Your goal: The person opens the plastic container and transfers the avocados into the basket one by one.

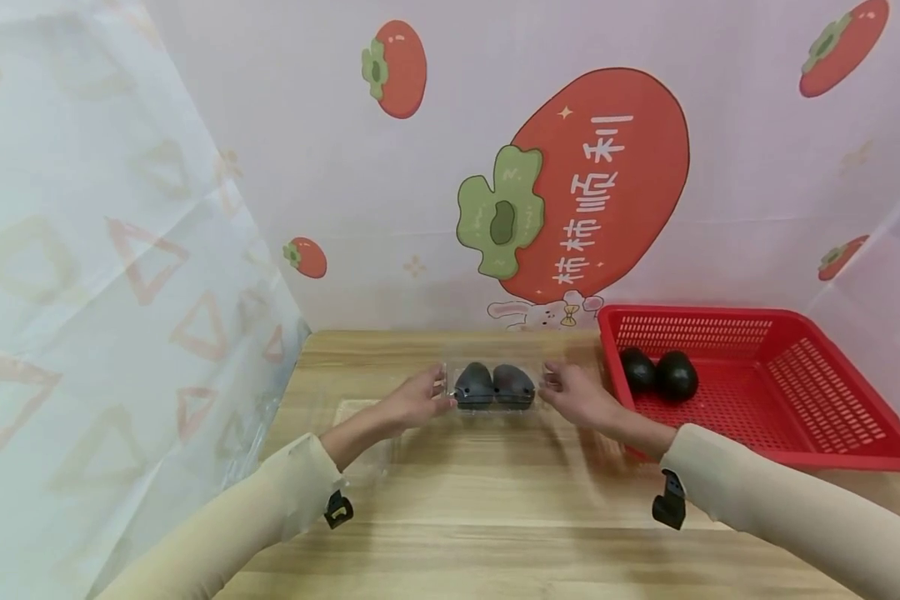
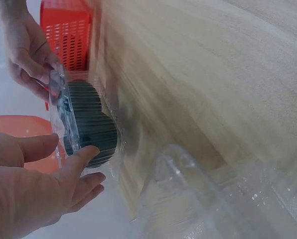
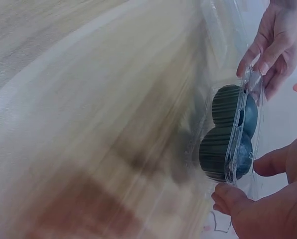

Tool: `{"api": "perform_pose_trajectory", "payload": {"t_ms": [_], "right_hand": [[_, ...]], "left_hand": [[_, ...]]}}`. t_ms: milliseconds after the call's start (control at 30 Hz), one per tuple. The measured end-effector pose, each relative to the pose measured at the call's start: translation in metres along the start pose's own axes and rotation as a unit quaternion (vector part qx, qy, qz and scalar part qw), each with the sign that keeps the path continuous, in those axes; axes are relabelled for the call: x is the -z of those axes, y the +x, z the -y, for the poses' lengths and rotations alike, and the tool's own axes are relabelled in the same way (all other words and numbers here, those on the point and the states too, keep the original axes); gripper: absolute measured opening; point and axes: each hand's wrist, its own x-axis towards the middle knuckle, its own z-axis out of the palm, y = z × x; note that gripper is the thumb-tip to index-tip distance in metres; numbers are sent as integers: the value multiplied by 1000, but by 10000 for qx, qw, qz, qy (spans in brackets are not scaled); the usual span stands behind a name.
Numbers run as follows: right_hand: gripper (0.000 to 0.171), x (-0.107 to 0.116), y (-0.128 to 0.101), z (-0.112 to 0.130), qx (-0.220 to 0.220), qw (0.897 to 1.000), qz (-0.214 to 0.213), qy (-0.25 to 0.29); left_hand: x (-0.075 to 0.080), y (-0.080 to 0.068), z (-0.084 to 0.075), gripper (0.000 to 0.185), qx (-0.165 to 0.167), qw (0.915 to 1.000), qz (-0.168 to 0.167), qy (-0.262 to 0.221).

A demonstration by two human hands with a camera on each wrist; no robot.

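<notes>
A clear plastic clamshell box [image 1: 495, 410] stands at the back middle of the wooden table, with two dark avocados [image 1: 475, 382] side by side inside. Its ribbed side and rim show in both wrist views. My left hand [image 1: 417, 398] holds the left end, thumb and fingers on either side of the rim. At the opposite end, my right hand [image 1: 579, 397] grips the box likewise, its thumb [image 3: 272, 162] and fingers at the rim.
A red plastic basket [image 1: 832, 458] on the right holds two more avocados [image 1: 677, 377]. More clear plastic packaging [image 2: 198, 199] lies on the table's left side. Printed sheeting [image 1: 360, 183] rises behind the table and along its left side.
</notes>
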Motion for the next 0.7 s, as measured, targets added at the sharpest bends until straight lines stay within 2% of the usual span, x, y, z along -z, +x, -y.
{"api": "perform_pose_trajectory", "payload": {"t_ms": [133,233,700], "right_hand": [[49,-5,-1,-5,149,9997,-132,-137],[45,-8,-1,-7,82,9998,-140,-124],[56,-16,-4,-11,-298,9994,-193,10]], "left_hand": [[-3,2,4,74,30,9999,62,-89],[-4,3,7,78,102,9999,104,-87],[-9,4,9,78,181,9996,108,168]]}}
